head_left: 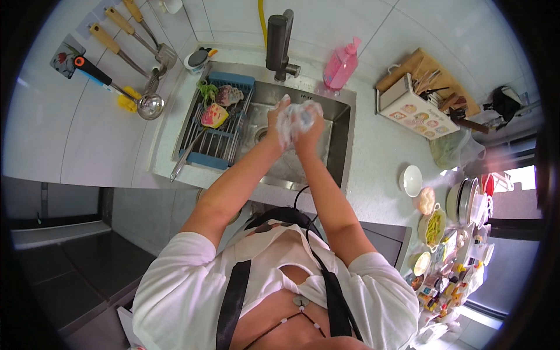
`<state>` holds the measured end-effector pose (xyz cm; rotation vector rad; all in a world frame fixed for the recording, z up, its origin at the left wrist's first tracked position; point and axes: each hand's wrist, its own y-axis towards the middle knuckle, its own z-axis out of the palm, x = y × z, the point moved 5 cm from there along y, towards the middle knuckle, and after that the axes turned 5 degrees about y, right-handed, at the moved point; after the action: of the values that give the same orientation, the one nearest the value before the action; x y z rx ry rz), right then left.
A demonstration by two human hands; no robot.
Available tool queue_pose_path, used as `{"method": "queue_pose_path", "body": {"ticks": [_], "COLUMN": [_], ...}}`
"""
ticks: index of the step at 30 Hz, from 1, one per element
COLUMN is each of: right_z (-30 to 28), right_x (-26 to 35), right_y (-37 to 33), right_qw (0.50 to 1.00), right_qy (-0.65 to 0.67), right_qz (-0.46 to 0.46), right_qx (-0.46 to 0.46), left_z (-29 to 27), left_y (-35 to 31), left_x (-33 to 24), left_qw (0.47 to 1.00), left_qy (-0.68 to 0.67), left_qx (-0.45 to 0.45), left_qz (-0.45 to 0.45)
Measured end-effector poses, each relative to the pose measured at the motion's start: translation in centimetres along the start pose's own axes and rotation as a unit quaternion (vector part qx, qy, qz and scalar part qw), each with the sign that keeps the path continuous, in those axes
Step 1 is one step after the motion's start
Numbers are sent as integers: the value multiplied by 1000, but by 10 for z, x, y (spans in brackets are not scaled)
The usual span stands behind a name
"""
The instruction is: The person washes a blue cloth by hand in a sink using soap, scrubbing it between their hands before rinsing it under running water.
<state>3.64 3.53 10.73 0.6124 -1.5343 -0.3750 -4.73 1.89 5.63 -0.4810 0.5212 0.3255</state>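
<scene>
Both of my hands are together over the steel sink [339,131], covered in thick white suds. My left hand [279,123] presses toward the other, its fingers blurred and partly lost in the foam. My right hand [311,123] is curled closed around something bluish-white and soapy, too smeared to name. Behind the hands stands a dark faucet [279,44] with its lever at the side. In the sink's left part sits a blue-ended draining rack [211,157] holding sponges, one of them a pink and yellow sponge [214,116], and some green leaves [206,90].
A pink pump bottle [340,65] stands behind the sink's right corner. At the right are a utensil box [417,108], a white bowl [411,181] and a dish of green vegetables [433,227]. A ladle [150,106] and other utensils hang on the left wall.
</scene>
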Motion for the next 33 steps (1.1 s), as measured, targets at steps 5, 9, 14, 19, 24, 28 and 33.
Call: {"method": "queue_pose_path", "body": {"ticks": [5,9,14,19,24,28,33], "right_z": [-2,10,-2,25,9,1,2], "right_x": [-9,14,-25,13,-9,-42,-38], "right_y": [5,-5,8,-5,9,11,10], "right_qw": [997,997,996,994,997,995,985], "right_qy": [43,53,55,28,-61,-12,101], "right_qz": [-41,-56,72,-97,-37,95,134], "right_qx": [-40,26,-15,44,8,-20,36], "left_z": [7,-2,-1,-55,-10,-3,-21], "left_y": [-5,2,-7,57,-2,-9,12], "left_x": [2,6,5,15,-4,-6,-3], "left_qw": [999,994,991,994,987,988,975], "left_qy": [18,-30,128,78,152,141,-51], "left_qx": [17,53,-24,50,23,26,169], "left_qz": [-24,-88,-4,-65,-39,-47,-135]}}
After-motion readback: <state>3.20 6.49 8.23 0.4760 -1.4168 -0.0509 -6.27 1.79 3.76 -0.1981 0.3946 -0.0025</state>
